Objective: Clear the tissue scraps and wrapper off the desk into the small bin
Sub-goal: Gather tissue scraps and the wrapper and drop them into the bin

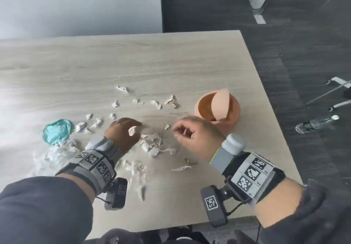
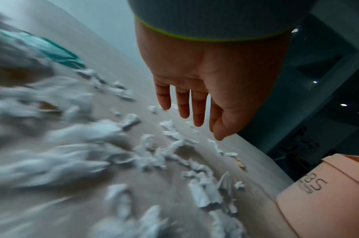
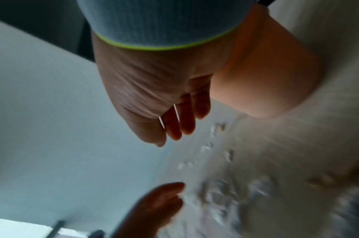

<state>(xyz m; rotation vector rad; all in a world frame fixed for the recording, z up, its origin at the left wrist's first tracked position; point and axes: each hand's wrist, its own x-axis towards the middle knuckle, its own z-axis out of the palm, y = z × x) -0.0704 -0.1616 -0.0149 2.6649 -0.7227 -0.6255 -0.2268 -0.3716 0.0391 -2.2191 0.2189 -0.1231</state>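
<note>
A person is working at a pale wood desk (image 1: 133,57) strewn with white tissue scraps (image 1: 152,144). The left hand (image 1: 123,132) is hovering over the scraps in the middle of the desk with a small scrap (image 1: 132,130) showing at its thumb side; from the left wrist view its fingers (image 2: 197,109) are hanging loose and fairly straight, so whether it is gripping that scrap cannot be told. The right hand (image 1: 193,135) is hovering just beside it, fingers loosely curled, holding nothing visible. A crumpled teal wrapper (image 1: 57,134) is lying at the left, touching more scraps. The small peach bin (image 1: 218,108), its swing lid tilted, is standing near the desk's right edge, just beyond the right hand.
</note>
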